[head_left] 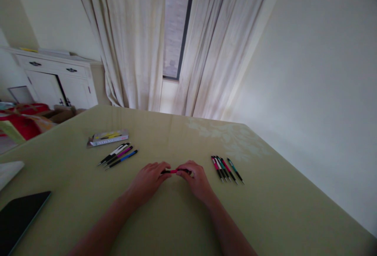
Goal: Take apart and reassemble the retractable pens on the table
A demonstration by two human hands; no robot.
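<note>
A red and black pen (173, 171) lies crosswise between my hands, just above or on the table; which of the two I cannot tell. My left hand (149, 181) pinches its left end, and my right hand (194, 178) is closed on its right end. Fingers cover both ends of the pen. To the right of my right hand lies a row of several pens (225, 169) in red, white and green with black grips. Left of my left hand are several more pens (118, 156), in white, purple and blue.
Behind the left pens lies an open pen box (108, 137). A dark tablet-like slab (23, 218) and a white item (10, 171) are at the left edge of the green-covered table (165, 224). Beyond stand a white cabinet (55, 79), curtains (135, 44) and red bags (26, 118).
</note>
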